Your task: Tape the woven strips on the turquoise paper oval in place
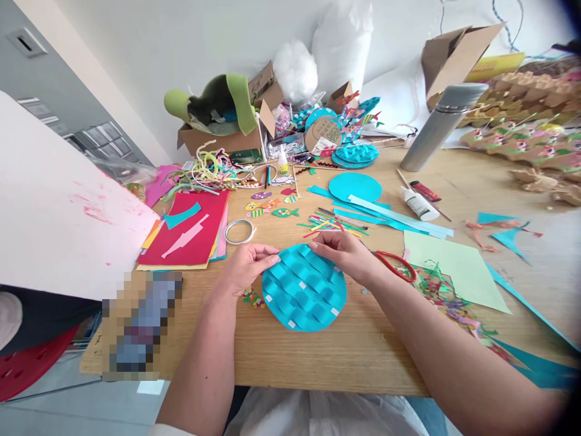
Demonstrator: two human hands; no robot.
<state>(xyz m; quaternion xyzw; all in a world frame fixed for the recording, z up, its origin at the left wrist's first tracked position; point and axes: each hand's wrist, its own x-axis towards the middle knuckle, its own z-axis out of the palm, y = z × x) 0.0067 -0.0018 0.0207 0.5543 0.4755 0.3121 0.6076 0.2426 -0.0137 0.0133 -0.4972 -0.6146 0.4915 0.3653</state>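
A round blue paper disc [304, 297], covered in wavy raised strips and dotted with several small white squares, is held between my hands near the table's front edge. My left hand [249, 266] pinches its upper left rim between thumb and fingers. At the upper right rim, my right hand [342, 254] grips the same disc, its fingertips bent over the edge. Partly behind my left wrist lies a small heap of coloured paper dots [253, 298]. Just beyond the disc are thin coloured paper strips [333, 224] and several paper fish [285, 212].
Red-handled scissors [396, 266] and paper scraps [447, 297] lie right of my right forearm. Stacked coloured paper [186, 230] and a tape roll [240, 231] sit left. Farther back stand a glue bottle [420, 203], a plain blue disc [354, 187] and a grey flask [436, 130].
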